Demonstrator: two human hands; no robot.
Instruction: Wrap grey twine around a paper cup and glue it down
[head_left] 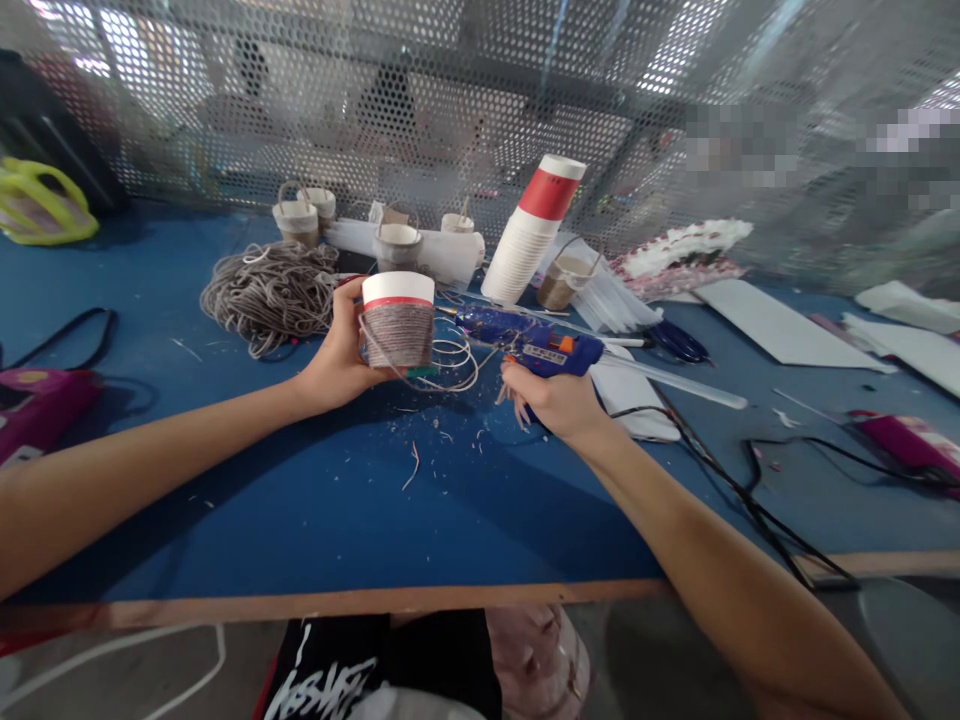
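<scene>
My left hand [343,350] is closed round a paper cup [398,320]. Grey cord covers most of the cup's side, leaving a white and red band bare near the top. A loose strand of the cord hangs from the cup and curves off to the right. In my right hand [551,395] is a blue glue gun [525,338], its nozzle pointing left at the cup with a small gap between them. A long clear glue stick [675,383] sticks out of the gun's back end. Behind my left hand lies a heap of grey cord [262,290].
A tilted stack of paper cups [529,240] stands behind the glue gun. Several cord-wrapped cups [397,245] line the back by the perforated screen [337,100]. Black cables [720,470] trail over the right side of the blue table [315,510]. Pink devices [911,440] lie at both sides.
</scene>
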